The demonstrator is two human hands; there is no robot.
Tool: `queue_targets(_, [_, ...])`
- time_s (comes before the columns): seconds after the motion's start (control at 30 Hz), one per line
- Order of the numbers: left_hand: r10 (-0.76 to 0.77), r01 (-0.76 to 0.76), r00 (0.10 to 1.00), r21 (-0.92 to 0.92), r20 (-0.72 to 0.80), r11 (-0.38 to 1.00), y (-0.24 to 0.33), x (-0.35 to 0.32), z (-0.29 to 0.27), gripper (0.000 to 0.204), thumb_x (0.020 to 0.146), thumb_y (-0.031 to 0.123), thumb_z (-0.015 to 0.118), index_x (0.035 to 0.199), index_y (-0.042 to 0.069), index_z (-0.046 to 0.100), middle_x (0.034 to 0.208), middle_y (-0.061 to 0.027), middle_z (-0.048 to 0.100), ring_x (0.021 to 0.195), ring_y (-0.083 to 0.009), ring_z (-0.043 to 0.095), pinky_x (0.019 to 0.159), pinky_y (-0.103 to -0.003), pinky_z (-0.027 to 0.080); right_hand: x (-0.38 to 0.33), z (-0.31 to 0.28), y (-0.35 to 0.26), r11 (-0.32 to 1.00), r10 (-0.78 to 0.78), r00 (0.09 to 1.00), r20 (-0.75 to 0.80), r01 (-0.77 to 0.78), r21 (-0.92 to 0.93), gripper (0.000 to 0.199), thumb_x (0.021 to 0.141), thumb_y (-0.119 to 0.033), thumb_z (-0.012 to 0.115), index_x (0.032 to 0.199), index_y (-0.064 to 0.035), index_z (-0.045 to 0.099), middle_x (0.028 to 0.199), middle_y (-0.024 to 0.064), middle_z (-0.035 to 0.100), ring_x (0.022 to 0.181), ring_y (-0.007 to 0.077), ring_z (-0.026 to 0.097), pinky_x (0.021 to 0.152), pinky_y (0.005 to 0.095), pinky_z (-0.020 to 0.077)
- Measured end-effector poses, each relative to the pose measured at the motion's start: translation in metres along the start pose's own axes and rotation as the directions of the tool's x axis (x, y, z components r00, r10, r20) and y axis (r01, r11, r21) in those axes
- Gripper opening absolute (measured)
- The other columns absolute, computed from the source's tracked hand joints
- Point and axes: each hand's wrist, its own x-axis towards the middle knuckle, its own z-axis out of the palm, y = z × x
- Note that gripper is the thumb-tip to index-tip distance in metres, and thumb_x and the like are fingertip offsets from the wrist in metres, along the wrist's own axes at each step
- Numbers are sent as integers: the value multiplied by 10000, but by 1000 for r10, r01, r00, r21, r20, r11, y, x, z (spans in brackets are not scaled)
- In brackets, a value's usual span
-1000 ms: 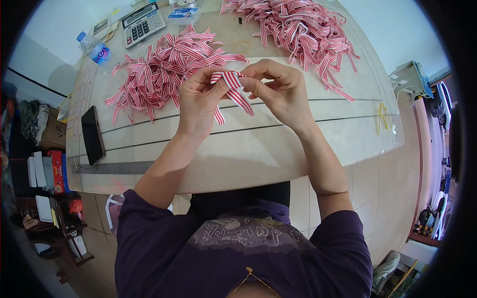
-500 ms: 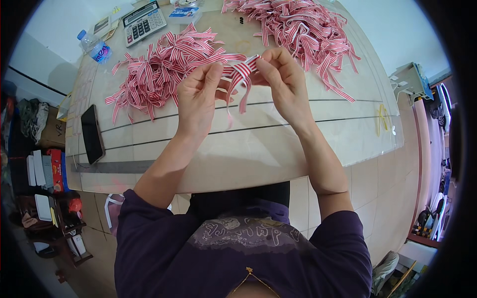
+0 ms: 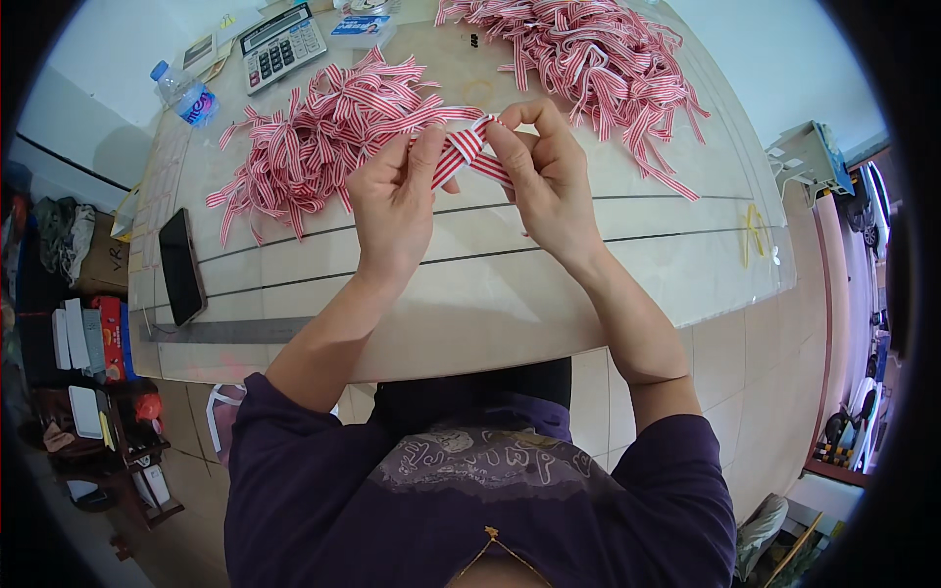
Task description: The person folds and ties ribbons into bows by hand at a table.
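Note:
A short red-and-white striped ribbon piece (image 3: pixel 464 149) is folded into a loop above the pale table (image 3: pixel 549 294). My left hand (image 3: pixel 394 208) pinches its left side between thumb and fingers. My right hand (image 3: pixel 545 174) grips its right side, fingers curled over the fold. Just beyond my left hand lies a heap of folded striped ribbons (image 3: pixel 323 132). A second, looser heap of striped ribbon lengths (image 3: pixel 588 59) spreads at the far right of the table.
A black phone (image 3: pixel 180 265) lies near the table's left edge. A calculator (image 3: pixel 282 44) and a plastic water bottle (image 3: pixel 184 96) stand at the far left corner. Yellow scissors (image 3: pixel 755 230) rest at the right. Cluttered shelves (image 3: pixel 88 372) stand on the floor to the left.
Both hands have shifted the ribbon slightly up and away from me, and the loose tails that hung down a second ago are now folded in between the fingers.

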Motion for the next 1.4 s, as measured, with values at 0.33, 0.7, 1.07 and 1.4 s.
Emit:
queue_targets(0.33, [-97, 111, 992, -197, 76, 974, 15, -3, -4, 180, 896, 146, 510, 838, 9, 611, 612, -26, 568, 460, -46, 428, 418, -149, 313, 1, -2, -16, 979, 141, 990, -18, -137, 148, 69, 882, -78, 490, 882, -9, 490, 546, -27, 457, 429, 14, 300, 373, 157, 216])
queue_targets(0.7, [-176, 187, 978, -102, 111, 977, 5, 3, 0, 113, 847, 113, 568, 836, 17, 628, 575, -5, 546, 447, -25, 361, 393, -137, 232, 4, -11, -13, 965, 174, 984, -27, -165, 201, 86, 871, -95, 524, 842, -14, 514, 560, -21, 472, 448, 18, 339, 387, 150, 265])
queue_targets(1.07, [-149, 164, 980, -116, 131, 980, -1, -1, 11, 216, 925, 186, 450, 855, 24, 574, 601, -20, 532, 432, -19, 275, 383, -145, 179, 3, -14, -4, 997, 75, 990, -116, -71, 37, 184, 861, -131, 561, 727, -7, 535, 597, -3, 486, 513, 45, 393, 462, 171, 356])
queue_targets(1.4, [-104, 111, 991, -79, 84, 991, -1, -5, 9, 291, 956, 233, 367, 836, 34, 542, 628, -44, 554, 466, -50, 398, 395, -165, 215, 3, -20, -1, 997, 77, 973, -217, -69, 44, 182, 862, -139, 560, 738, -7, 539, 562, -23, 443, 496, 42, 380, 454, 162, 334])
